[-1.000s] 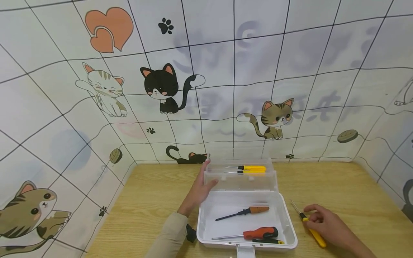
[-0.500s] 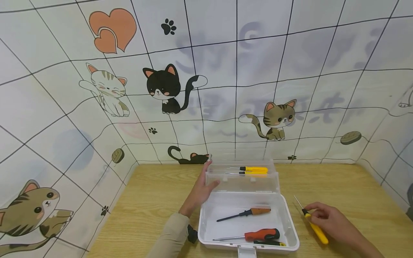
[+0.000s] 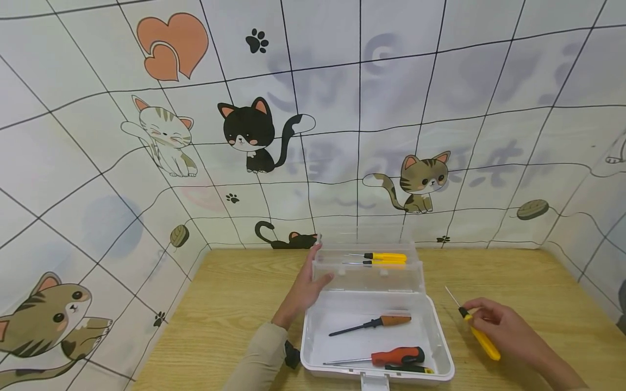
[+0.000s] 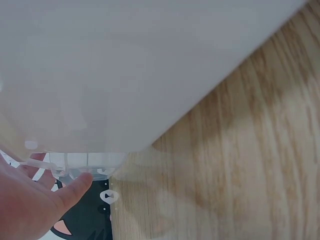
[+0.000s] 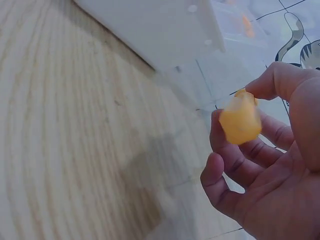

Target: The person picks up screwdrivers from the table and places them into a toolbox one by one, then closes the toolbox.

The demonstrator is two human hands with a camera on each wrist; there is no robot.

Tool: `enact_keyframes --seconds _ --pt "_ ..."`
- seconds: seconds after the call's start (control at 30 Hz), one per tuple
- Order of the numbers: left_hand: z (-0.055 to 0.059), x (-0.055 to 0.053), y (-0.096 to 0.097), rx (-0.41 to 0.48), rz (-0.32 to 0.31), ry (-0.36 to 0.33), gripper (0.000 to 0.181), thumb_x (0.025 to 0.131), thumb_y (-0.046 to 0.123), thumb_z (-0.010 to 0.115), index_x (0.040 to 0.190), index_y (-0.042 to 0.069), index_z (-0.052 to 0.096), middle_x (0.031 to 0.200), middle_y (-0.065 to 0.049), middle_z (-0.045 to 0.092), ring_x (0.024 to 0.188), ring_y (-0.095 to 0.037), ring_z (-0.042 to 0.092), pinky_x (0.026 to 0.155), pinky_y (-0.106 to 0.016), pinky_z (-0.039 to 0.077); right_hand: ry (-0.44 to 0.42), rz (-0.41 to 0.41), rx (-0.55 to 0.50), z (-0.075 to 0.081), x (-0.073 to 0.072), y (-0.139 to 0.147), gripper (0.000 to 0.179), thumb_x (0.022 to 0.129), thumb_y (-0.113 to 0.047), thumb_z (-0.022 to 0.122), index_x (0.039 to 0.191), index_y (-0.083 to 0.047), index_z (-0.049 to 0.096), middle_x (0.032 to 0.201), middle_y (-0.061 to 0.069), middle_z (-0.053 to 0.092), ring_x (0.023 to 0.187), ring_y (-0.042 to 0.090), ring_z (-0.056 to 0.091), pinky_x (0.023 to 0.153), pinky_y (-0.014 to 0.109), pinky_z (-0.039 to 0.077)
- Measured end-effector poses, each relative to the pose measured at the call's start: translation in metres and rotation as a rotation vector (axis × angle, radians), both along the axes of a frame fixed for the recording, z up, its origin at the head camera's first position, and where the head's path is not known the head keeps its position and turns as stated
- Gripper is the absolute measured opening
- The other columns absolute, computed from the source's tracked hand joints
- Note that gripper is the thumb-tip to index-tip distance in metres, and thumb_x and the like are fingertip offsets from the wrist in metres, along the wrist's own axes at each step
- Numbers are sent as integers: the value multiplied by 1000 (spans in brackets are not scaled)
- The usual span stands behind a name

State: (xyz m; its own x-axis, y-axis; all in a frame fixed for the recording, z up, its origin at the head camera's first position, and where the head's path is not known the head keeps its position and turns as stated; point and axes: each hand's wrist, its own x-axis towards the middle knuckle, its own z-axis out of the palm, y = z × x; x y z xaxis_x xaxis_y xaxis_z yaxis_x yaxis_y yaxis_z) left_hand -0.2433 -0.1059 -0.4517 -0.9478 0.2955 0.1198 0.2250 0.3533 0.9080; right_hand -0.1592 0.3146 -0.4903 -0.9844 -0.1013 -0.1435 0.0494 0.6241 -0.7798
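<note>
In the head view, my right hand point(image 3: 508, 328) pinches a yellow-handled screwdriver point(image 3: 485, 343) between thumb and fingers, right of the white toolbox point(image 3: 442, 347). Its thin shaft points away and to the left. The right wrist view shows the yellow handle point(image 5: 241, 122) end-on. My left hand point(image 3: 304, 293) grips the left edge of the toolbox's clear, opened lid point(image 3: 364, 279), thumb on the near side. Two yellow screwdrivers point(image 3: 388, 257) lie in the lid's compartment. Inside the box are an orange-brown-handled screwdriver point(image 3: 395, 320), a red-and-black screwdriver point(image 3: 393, 356) and a partly hidden dark-green-handled tool point(image 3: 408, 369).
The box stands on a wooden table point(image 3: 235, 293) with its white latch point(image 3: 374, 382) hanging at the front. A small black object point(image 3: 292, 355) sits by the left sleeve. Cat-patterned sheeting point(image 3: 332, 163) encloses the back and sides.
The right hand has lifted the yellow screwdriver slightly, and its tip has moved away from me. The left hand keeps its grip on the lid. The head view has shifted a little.
</note>
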Motion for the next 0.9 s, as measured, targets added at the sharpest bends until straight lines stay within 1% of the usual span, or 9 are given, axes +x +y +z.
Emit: enact_keyframes --seconds 0.1,0.17,0.3,0.4,0.57,0.67,0.77,0.9 --pt "1 1 0 -1 2 1 72 99 16 60 157 22 18 162 -16 23 148 -36 24 116 -63 19 25 17 -13 2 -1 2 28 98 -11 58 124 -1 58 99 9 67 81 9 61 67 25 53" --pt "1 1 0 2 3 -1 72 99 16 60 157 23 18 162 -16 23 147 -36 24 116 -63 20 59 36 -39 2 -2 3 27 98 -10 57 123 0 58 95 9 66 79 10 62 64 26 53" --pt "0 1 0 7 6 2 72 98 15 60 157 23 19 161 -17 25 147 -37 25 116 -63 20 121 69 -97 5 -3 6 24 99 -7 55 122 1 57 88 6 64 69 16 63 57 28 53" --pt "-1 0 0 10 6 3 73 98 15 61 157 23 19 161 -17 25 147 -36 26 116 -63 21 154 81 -108 8 -5 9 23 101 -7 53 122 2 55 88 5 63 68 17 63 56 28 53" --pt "-2 0 0 14 5 2 72 98 16 61 157 23 19 161 -16 25 147 -36 25 115 -63 20 166 77 -110 16 -8 12 26 103 -13 53 125 -1 54 91 4 60 73 15 62 61 26 52" --pt "-2 0 1 18 5 0 72 98 15 60 157 24 20 161 -16 25 147 -37 25 115 -64 20 168 87 -139 21 -11 13 27 103 -15 53 128 -2 54 93 5 58 74 16 62 62 27 52" --pt "-2 0 1 17 8 0 72 98 16 60 157 23 20 162 -15 24 147 -37 24 115 -64 20 171 119 -181 23 -12 12 29 103 -14 53 130 -2 52 92 5 57 75 18 61 61 28 51" --pt "0 1 1 16 13 0 71 98 16 61 157 22 21 162 -15 24 147 -36 25 116 -62 20 197 162 -215 25 -14 11 28 104 -11 50 131 -3 50 87 6 56 72 21 58 57 30 49"
